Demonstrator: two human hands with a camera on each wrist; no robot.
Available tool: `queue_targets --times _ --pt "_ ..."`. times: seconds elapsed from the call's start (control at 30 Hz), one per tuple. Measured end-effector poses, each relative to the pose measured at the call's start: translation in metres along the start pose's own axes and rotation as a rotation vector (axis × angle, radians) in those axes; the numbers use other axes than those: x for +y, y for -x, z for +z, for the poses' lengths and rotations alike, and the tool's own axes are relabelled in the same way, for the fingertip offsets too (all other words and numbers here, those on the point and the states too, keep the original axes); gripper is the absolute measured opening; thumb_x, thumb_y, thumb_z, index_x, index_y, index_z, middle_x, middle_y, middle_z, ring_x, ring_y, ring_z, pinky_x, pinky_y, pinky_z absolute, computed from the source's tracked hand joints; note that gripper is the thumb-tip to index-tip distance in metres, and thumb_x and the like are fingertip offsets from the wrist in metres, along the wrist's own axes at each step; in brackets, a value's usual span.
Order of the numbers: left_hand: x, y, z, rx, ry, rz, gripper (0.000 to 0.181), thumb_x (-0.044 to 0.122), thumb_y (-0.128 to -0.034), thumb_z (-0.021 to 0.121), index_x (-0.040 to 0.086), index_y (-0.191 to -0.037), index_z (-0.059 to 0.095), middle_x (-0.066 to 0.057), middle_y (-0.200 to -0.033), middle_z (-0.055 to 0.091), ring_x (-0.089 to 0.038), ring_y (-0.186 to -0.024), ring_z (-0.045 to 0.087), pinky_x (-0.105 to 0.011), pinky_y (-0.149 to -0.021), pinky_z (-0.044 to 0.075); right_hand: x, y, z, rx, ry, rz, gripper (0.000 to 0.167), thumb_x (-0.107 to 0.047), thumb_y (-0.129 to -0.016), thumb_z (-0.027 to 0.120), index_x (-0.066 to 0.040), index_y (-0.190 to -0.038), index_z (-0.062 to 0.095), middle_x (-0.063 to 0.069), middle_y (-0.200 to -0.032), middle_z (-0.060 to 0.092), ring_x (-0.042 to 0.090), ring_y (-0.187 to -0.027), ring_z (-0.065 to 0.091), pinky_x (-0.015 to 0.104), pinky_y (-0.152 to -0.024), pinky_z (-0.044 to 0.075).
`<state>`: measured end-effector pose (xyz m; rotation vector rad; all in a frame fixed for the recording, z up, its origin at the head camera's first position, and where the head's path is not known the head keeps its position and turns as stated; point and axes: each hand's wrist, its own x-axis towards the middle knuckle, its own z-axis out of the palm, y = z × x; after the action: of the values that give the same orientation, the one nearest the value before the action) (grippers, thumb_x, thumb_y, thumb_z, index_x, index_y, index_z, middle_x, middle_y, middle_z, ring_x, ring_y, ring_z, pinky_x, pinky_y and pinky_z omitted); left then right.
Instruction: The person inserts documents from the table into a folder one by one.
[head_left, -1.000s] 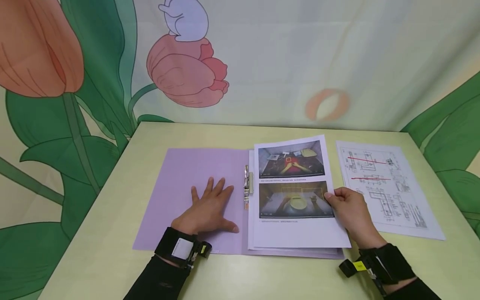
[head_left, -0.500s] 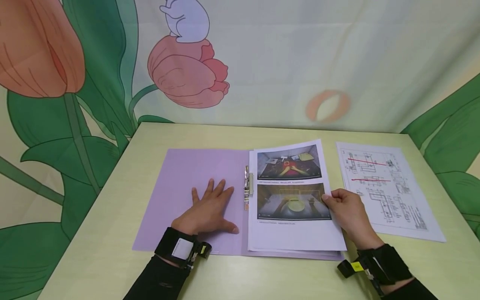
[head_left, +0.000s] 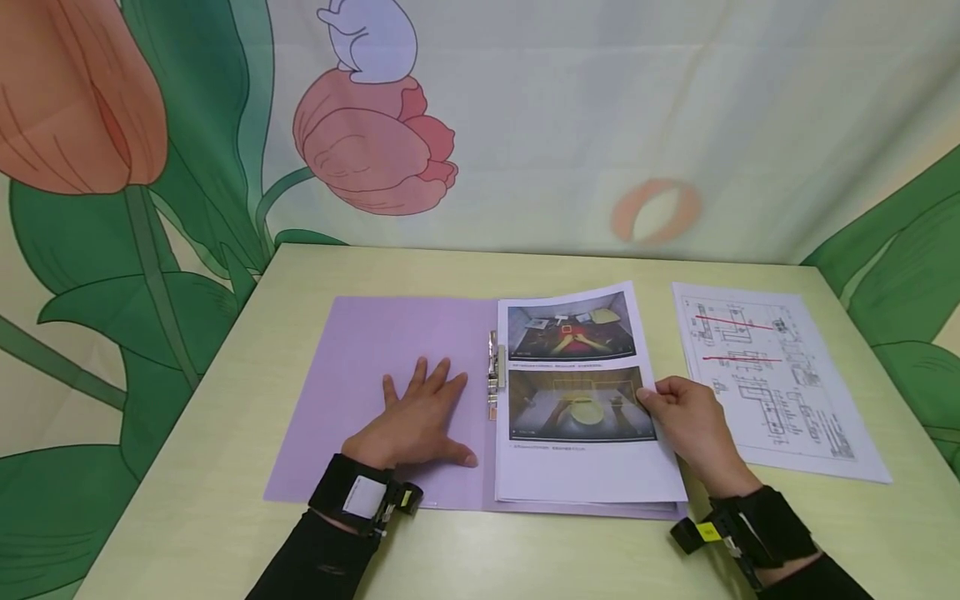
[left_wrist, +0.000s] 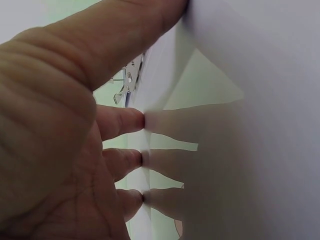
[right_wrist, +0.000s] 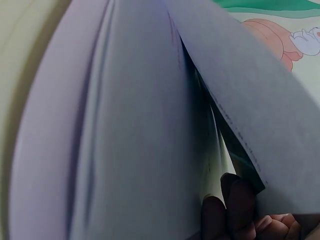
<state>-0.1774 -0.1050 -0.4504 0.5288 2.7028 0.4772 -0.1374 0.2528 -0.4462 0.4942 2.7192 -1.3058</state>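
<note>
A purple folder (head_left: pixel 315 400) lies unfolded on the table, a metal clip (head_left: pixel 493 375) near its middle. Spread flat, the left hand (head_left: pixel 412 421) rests on the folder's left cover; the left wrist view shows its fingertips touching the smooth surface. The right hand (head_left: pixel 697 429) pinches the right edge of a sheet printed with two photos (head_left: pixel 592 471), which lies over other sheets on the folder's right side, its left edge beside the clip. In the right wrist view the sheet (right_wrist: pixel 270 110) stands lifted from the pages (right_wrist: pixel 140 140) below, with fingers (right_wrist: pixel 240 202) under it.
A sheet of technical drawings with red lines (head_left: pixel 772 375) lies on the table (head_left: pixel 210 467) to the right of the folder. Behind the table's far edge hangs a curtain (head_left: pixel 540 125) printed with tulips, leaves and a white animal.
The right hand has moved slightly left with the photo sheet, whose left edge is now closer to the clip and whose top sits lower. The left hand has stayed in place.
</note>
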Motion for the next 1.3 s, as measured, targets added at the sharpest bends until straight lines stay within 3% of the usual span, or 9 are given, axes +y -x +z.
queue_targets --times 0.27,0.47,0.63,0.9,1.3 --pt "0.000 0.001 0.000 0.000 -0.011 -0.002 0.118 0.055 -0.0687 0.096 0.012 -0.163 0.040 -0.019 -0.175 0.021 -0.050 -0.161 0.006 -0.086 -0.115 0.000 -0.001 0.001 -0.002 -0.037 0.019 -0.018 0.032 -0.024 -0.106 0.064 0.007 -0.112 0.069 0.006 -0.081 0.069 0.018 -0.074 0.056 0.029 -0.055 0.039" --pt "0.001 0.001 0.000 -0.001 -0.023 0.000 0.117 0.055 -0.0692 0.095 0.012 -0.163 0.040 -0.019 -0.175 0.021 -0.050 -0.161 0.007 -0.087 -0.115 0.001 -0.004 0.002 -0.008 -0.063 0.053 -0.036 0.041 -0.034 -0.107 0.062 0.005 -0.115 0.070 0.008 -0.088 0.072 0.019 -0.078 0.057 0.029 -0.057 0.041" --pt "0.001 0.001 -0.001 -0.007 -0.022 -0.001 0.117 0.055 -0.0699 0.095 0.012 -0.164 0.039 -0.019 -0.175 0.020 -0.050 -0.161 0.006 -0.086 -0.115 0.000 -0.008 0.006 -0.014 -0.027 0.080 -0.044 0.047 -0.038 -0.109 0.057 0.006 -0.117 0.071 0.014 -0.095 0.074 0.021 -0.079 0.059 0.029 -0.058 0.045" --pt "0.001 0.001 -0.002 -0.010 -0.022 -0.002 0.117 0.056 -0.0704 0.094 0.012 -0.164 0.039 -0.019 -0.175 0.020 -0.050 -0.161 0.007 -0.087 -0.115 0.001 -0.008 0.003 -0.011 0.043 0.071 -0.029 0.041 -0.035 -0.109 0.058 0.004 -0.113 0.074 0.015 -0.095 0.072 0.024 -0.079 0.059 0.029 -0.058 0.047" --pt "0.002 0.000 -0.003 -0.012 -0.025 -0.008 0.117 0.055 -0.0702 0.095 0.013 -0.164 0.039 -0.018 -0.175 0.021 -0.049 -0.162 0.007 -0.086 -0.115 0.001 -0.003 0.000 -0.008 0.022 0.058 -0.039 0.037 -0.031 -0.108 0.060 0.003 -0.110 0.075 0.015 -0.096 0.071 0.024 -0.081 0.059 0.029 -0.059 0.048"
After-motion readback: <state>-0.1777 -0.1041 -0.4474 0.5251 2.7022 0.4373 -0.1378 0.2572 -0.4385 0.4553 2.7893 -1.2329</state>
